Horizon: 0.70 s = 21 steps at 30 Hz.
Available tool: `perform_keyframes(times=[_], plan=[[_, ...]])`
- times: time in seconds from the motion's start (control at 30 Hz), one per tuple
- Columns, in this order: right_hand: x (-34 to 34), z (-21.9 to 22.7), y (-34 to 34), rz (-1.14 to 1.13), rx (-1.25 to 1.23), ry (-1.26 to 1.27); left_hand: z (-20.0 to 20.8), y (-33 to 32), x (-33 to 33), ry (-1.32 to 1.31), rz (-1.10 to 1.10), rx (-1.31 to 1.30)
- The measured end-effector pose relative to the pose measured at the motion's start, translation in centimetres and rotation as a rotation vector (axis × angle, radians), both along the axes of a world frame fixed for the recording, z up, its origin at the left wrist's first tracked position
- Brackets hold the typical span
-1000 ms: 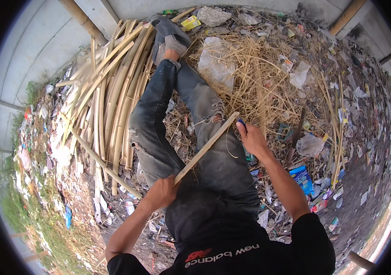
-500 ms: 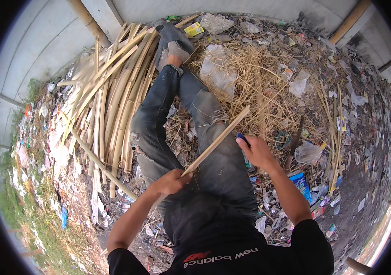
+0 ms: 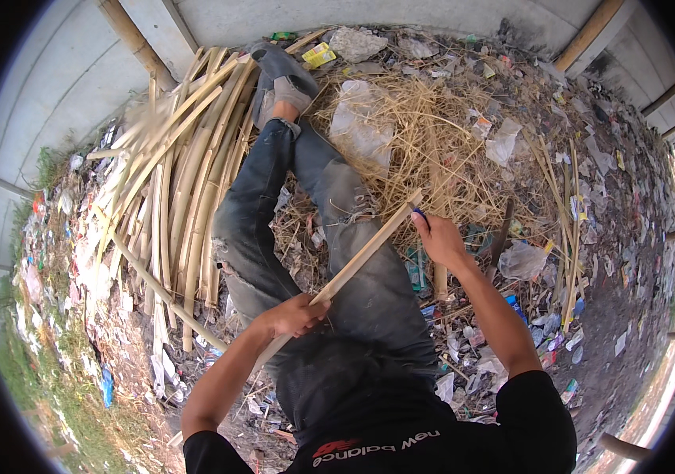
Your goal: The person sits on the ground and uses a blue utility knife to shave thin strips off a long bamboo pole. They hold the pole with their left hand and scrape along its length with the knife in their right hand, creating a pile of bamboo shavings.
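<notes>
A pale split bamboo strip [image 3: 363, 254] slants across my lap, its far end up and to the right, its near end passing under my forearm. My left hand [image 3: 293, 315] is closed around it near my waist. My right hand [image 3: 439, 238] is closed on a small blue object [image 3: 417, 211], mostly covered by the fingers, so its kind cannot be made out. That object sits right at the strip's far end and seems to touch it. Beneath the strip are my legs in worn dark jeans [image 3: 318, 205], stretched out with the ankles crossed.
A heap of long bamboo strips [image 3: 195, 189] lies left of my legs, one pole [image 3: 165, 294] slanting toward my left arm. Right of my feet are thin shavings [image 3: 464, 158] and crumpled plastic [image 3: 523, 261]. Litter covers the ground; a pale panel wall [image 3: 290, 17] stands beyond.
My right hand has brought the blue object up to the strip's far end, where a gap showed before. The strip's tip sits slightly lower and further left; the whole view has shifted a little.
</notes>
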State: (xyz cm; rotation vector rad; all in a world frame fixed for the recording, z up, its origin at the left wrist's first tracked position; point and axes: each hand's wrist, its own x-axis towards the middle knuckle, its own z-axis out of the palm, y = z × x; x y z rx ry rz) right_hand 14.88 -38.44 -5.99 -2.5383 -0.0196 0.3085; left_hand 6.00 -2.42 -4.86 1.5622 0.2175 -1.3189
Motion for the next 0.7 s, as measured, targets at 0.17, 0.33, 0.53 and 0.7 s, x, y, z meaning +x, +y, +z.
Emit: perform_keyframes(times=[0.17, 0.33, 0.53, 0.7], plan=[[-5.0, 0.2, 5.9, 0.314, 0.029, -0.101, -1.5, 0.0, 0.3, -0.054, -0.053, 0.026], [0.1, -0.8, 0.8, -0.028, 0.083, -0.024, -0.6, 0.2, 0.1, -0.257, -0.133, 0.14], [-4.7, -1.3, 5.3, 0.326, 0.07, -0.211, -4.7, -1.2, -1.7, -0.989, -0.208, 0.231], [0.8, -0.9, -0.7, -0.069, 0.075, -0.088, -3.0, 0.5, -2.6, -0.964, -0.255, 0.326]])
